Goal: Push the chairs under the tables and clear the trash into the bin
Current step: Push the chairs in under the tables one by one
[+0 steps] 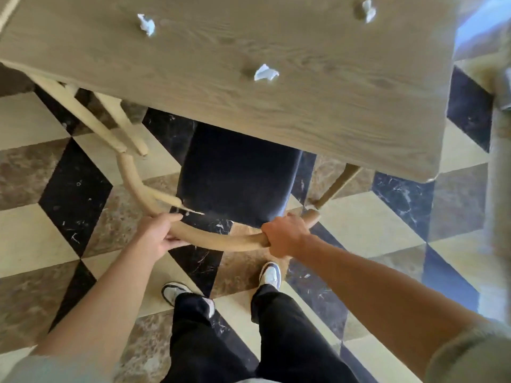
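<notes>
A wooden chair (pixel 221 243) with a curved back rail and a dark seat (pixel 235 178) stands in front of me, the far part of its seat hidden beneath the wooden table (pixel 304 111). My left hand (pixel 159 233) grips the rail's left part. My right hand (pixel 284 236) grips the rail near its right end. Three crumpled white tissues lie on the tabletop: one far left (pixel 146 24), one far right (pixel 368 9), one near the middle (pixel 265 73).
The legs of another chair (pixel 110 125) show under the table at the left. A blurred pale upright object (pixel 497 175) stands at the right edge. The floor is checkered marble tile (pixel 74 194). My feet in white shoes (pixel 177 293) stand behind the chair.
</notes>
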A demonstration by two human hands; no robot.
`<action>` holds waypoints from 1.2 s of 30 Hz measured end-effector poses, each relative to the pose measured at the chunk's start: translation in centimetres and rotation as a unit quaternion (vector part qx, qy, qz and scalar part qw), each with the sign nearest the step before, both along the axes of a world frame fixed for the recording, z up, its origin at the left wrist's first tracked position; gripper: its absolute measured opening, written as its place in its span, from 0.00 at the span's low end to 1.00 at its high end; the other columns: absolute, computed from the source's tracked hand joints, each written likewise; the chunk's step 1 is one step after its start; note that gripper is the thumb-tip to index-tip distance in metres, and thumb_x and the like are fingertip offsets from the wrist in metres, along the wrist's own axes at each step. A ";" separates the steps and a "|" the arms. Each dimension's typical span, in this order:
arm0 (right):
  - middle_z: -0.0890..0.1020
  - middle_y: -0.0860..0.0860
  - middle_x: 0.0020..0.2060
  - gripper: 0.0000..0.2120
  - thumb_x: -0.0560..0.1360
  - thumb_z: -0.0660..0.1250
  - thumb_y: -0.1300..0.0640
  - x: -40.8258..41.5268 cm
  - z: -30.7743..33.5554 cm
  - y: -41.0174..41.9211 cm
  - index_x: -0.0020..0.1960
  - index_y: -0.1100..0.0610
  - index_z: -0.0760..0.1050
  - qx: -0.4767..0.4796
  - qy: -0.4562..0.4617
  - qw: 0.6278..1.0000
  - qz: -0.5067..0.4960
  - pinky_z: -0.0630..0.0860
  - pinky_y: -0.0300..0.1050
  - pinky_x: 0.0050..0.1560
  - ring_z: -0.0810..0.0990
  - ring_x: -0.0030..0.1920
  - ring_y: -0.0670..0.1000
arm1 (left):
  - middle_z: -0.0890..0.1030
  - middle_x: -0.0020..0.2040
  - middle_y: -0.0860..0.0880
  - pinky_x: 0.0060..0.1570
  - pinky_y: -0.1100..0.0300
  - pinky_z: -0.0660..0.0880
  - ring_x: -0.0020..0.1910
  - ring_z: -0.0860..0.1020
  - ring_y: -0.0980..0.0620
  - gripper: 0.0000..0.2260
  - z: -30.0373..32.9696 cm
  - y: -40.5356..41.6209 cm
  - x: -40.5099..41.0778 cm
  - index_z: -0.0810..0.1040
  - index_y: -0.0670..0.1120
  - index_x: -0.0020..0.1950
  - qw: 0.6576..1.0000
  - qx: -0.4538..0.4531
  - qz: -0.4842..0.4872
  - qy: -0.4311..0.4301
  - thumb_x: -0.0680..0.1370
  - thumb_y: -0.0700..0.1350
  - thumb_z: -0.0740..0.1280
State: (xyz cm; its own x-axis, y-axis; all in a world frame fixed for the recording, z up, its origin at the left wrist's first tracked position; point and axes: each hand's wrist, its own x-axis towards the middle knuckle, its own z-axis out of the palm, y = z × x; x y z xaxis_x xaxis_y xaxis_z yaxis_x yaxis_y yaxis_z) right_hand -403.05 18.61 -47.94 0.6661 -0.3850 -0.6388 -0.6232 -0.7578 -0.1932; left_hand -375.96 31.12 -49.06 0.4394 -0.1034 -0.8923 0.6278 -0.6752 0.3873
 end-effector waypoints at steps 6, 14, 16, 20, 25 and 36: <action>0.79 0.46 0.35 0.05 0.72 0.67 0.53 -7.5 0.3 -5.5 0.47 0.47 0.80 -0.049 0.029 0.998 0.003 0.71 0.49 0.52 0.80 0.41 0.52 | 0.79 0.56 0.36 0.36 0.33 0.82 0.51 0.82 0.36 0.19 0.3 -3.5 -8.3 0.72 0.42 0.64 0.998 -0.032 0.013 0.051 0.77 0.36 0.74; 0.82 0.44 0.38 0.12 0.71 0.66 0.55 -16.3 0.1 -9.8 0.52 0.44 0.80 -0.051 0.055 0.997 -0.031 0.69 0.48 0.56 0.80 0.41 0.49 | 0.78 0.57 0.40 0.37 0.38 0.83 0.51 0.82 0.38 0.19 1.3 -8.5 -16.7 0.69 0.49 0.65 0.994 -0.052 -0.055 0.080 0.78 0.45 0.73; 0.83 0.43 0.39 0.12 0.71 0.66 0.55 -17.7 0.1 -10.4 0.52 0.44 0.80 -0.047 0.055 0.996 -0.046 0.68 0.48 0.56 0.80 0.42 0.48 | 0.78 0.55 0.42 0.34 0.43 0.83 0.48 0.82 0.39 0.19 1.3 -9.6 -17.9 0.68 0.51 0.65 0.993 -0.052 -0.068 0.081 0.78 0.47 0.73; 0.83 0.43 0.38 0.12 0.71 0.66 0.55 -18.3 -0.1 -10.8 0.52 0.44 0.80 -0.055 0.046 0.996 -0.047 0.68 0.48 0.57 0.80 0.40 0.48 | 0.80 0.55 0.41 0.35 0.43 0.83 0.47 0.84 0.39 0.19 1.1 -10.2 -18.2 0.70 0.49 0.67 0.994 -0.045 -0.067 0.075 0.79 0.48 0.72; 0.83 0.41 0.40 0.13 0.72 0.66 0.52 -18.8 0.0 -10.7 0.54 0.40 0.81 -0.080 0.033 0.994 -0.062 0.66 0.48 0.58 0.78 0.46 0.47 | 0.79 0.52 0.43 0.33 0.45 0.83 0.45 0.84 0.40 0.18 1.2 -10.2 -18.2 0.67 0.53 0.64 0.995 -0.047 -0.058 0.062 0.79 0.51 0.71; 0.81 0.45 0.47 0.17 0.75 0.61 0.62 -16.1 2.9 -11.4 0.56 0.45 0.79 0.083 0.087 0.985 -0.121 0.70 0.49 0.55 0.78 0.51 0.52 | 0.88 0.43 0.43 0.46 0.44 0.85 0.42 0.87 0.45 0.28 5.1 -10.3 -13.0 0.82 0.39 0.54 0.908 0.079 -0.403 0.079 0.80 0.65 0.63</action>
State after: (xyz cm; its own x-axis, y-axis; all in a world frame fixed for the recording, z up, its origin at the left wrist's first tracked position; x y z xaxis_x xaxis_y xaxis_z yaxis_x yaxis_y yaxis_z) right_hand -419.12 7.19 -45.07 0.4423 -0.3993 -0.8031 -0.8163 -0.5501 -0.1760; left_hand -388.95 20.83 -44.00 0.1430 -0.2011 -0.9691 -0.0568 -0.9792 0.1948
